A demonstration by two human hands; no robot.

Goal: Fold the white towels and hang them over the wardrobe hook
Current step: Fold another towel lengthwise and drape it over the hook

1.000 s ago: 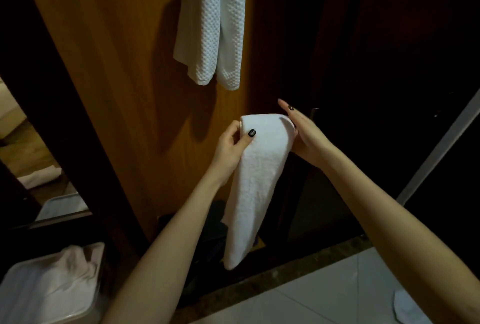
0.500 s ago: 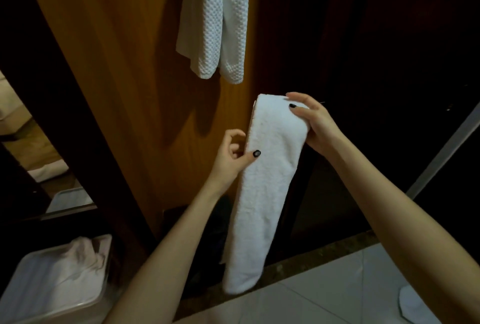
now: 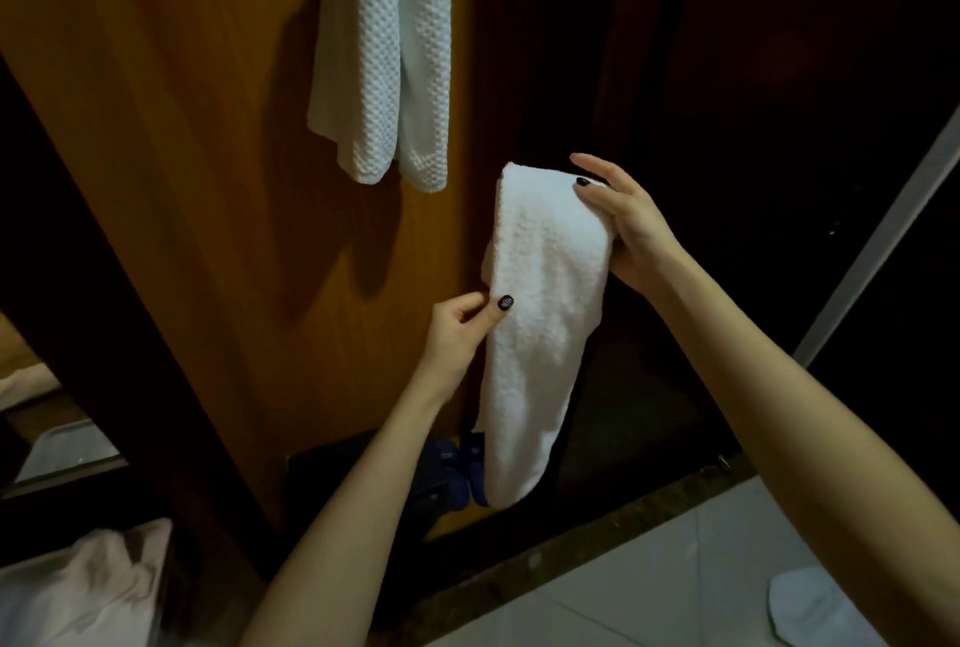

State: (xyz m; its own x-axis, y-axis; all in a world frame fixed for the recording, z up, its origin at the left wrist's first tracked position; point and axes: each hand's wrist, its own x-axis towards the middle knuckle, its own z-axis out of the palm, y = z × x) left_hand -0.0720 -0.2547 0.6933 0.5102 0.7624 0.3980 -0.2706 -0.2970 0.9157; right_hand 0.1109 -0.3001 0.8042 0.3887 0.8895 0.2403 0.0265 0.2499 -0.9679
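**A:** The orange-brown wardrobe door (image 3: 182,179) is filling the left half of the frame. A waffle-weave towel (image 3: 379,49) is already hanging down it from the top edge, and the hook itself is sitting out of view above.

**B:** Just below and right of that, dead centre, the folded terry towel (image 3: 540,308) is dangling as a long narrow strip. The rounded fold is sitting uppermost and the tail is reaching toward the lower centre.

**A:** How is it going to handle?

**B:** I'm judging it light, soft and floppy. There's nothing stiff in it, so it's sagging wherever nobody is supporting it. The layers are likely to slide apart if a grip goes slack. It's looking neither fragile nor slippery. The place to take it is up at the fold, with a second hold on the side edge.

**A:** And that's what we're seeing. The right hand (image 3: 628,225) is clamping the upper right corner, thumb lying across the front and fingers going behind.

**B:** The left hand (image 3: 457,334) is pinching the left edge about halfway down, with its dark-nailed thumb pressing on the face.

**A:** So the towel is hanging between the two hands, with the lower half trailing below that left-hand pinch.

**B:** Both hands are closing on cloth, and the strip is hanging clear of the hung towel without touching it.
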